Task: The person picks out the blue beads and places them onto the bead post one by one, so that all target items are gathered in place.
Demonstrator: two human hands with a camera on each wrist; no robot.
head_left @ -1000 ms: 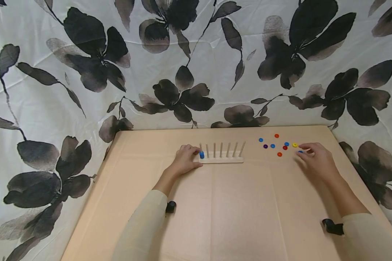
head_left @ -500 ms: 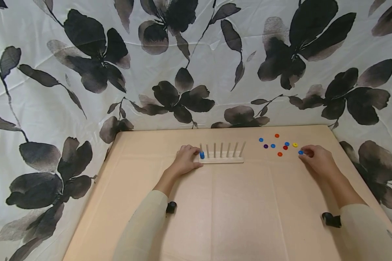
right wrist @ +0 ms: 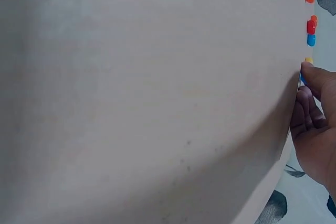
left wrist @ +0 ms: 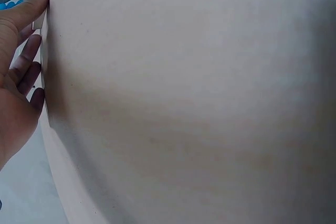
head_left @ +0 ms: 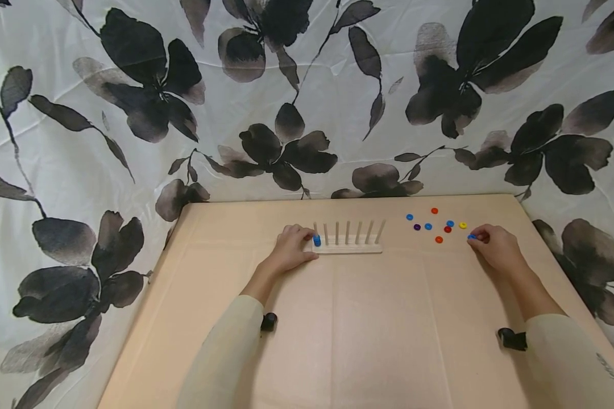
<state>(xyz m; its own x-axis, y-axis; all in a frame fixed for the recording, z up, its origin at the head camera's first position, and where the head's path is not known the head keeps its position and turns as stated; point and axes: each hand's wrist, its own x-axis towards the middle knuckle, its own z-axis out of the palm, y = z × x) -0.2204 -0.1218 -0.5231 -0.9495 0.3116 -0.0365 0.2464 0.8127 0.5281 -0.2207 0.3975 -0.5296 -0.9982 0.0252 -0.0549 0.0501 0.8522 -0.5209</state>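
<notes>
My left hand (head_left: pixel 289 249) grips the left end of a pale wooden peg rack (head_left: pixel 353 249), thumb at its front edge. Blue beads (head_left: pixel 316 241) sit stacked on the leftmost peg; the other pegs are bare. Farther right, my right hand (head_left: pixel 497 249) pinches a blue bead (head_left: pixel 472 236) between thumb and forefinger, at or just above the table. In the right wrist view that bead (right wrist: pixel 303 78) peeks out below the thumb, largely covered. The left wrist view catches the left thumb and fingers (left wrist: pixel 26 11) at the rack's end, with most of the rack cut off.
Left of the right hand, several loose beads lie spread on the table (head_left: pixel 378 318): a yellow bead (head_left: pixel 463 225), a red bead (head_left: pixel 447 229), a purple bead (head_left: pixel 417 227), plus orange and blue ones. A flowered cloth (head_left: pixel 286 85) hangs behind the table's far edge.
The right hand's fingertips have closed on the blue bead, which now looks tilted rather than flat. The right forearm has shifted slightly left. The left hand stays at the rack.
</notes>
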